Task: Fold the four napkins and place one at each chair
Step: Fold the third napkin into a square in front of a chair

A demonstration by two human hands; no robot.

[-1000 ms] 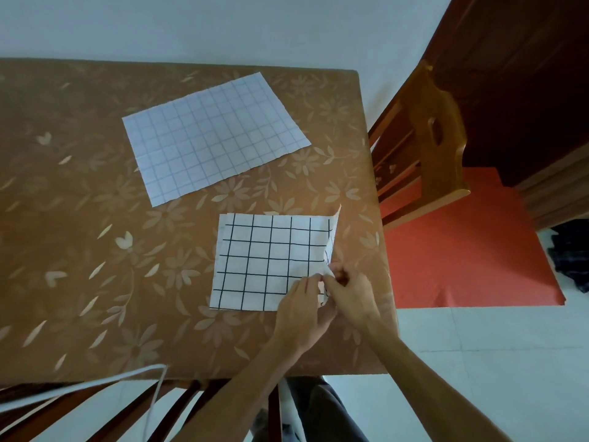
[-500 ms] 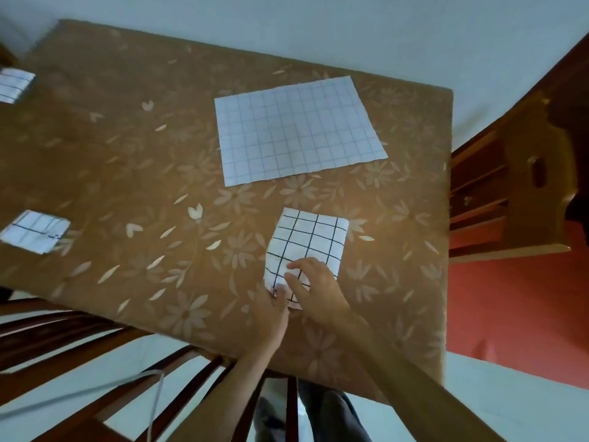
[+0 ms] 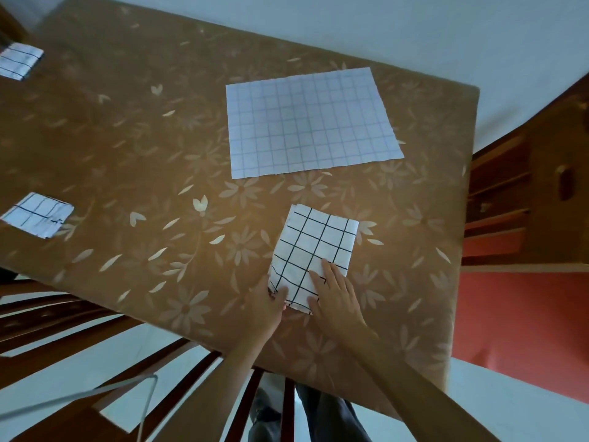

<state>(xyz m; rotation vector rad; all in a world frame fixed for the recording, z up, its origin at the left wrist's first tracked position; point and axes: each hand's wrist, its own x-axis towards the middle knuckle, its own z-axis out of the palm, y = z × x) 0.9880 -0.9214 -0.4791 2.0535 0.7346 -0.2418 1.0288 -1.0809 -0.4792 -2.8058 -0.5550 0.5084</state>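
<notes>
A folded white napkin with a black grid (image 3: 314, 250) lies near the table's front right part. My left hand (image 3: 266, 306) holds its near left corner, with the thumb over the cloth's edge. My right hand (image 3: 334, 298) lies flat on its near right part, fingers straight. An unfolded pale grid napkin (image 3: 310, 122) is spread flat behind it. Two folded napkins sit at the left: one at the left edge (image 3: 38, 215), one at the far left corner (image 3: 17, 63).
The table (image 3: 143, 154) has a brown flowered cover. A wooden chair back (image 3: 95, 362) stands below the near edge and another chair (image 3: 526, 202) with a red seat at the right. A thin white cable (image 3: 79, 397) hangs at the lower left.
The napkin went from a wide rectangle to a narrow folded one. My right hand flattened on it. The view swung left, bringing two folded napkins into sight.
</notes>
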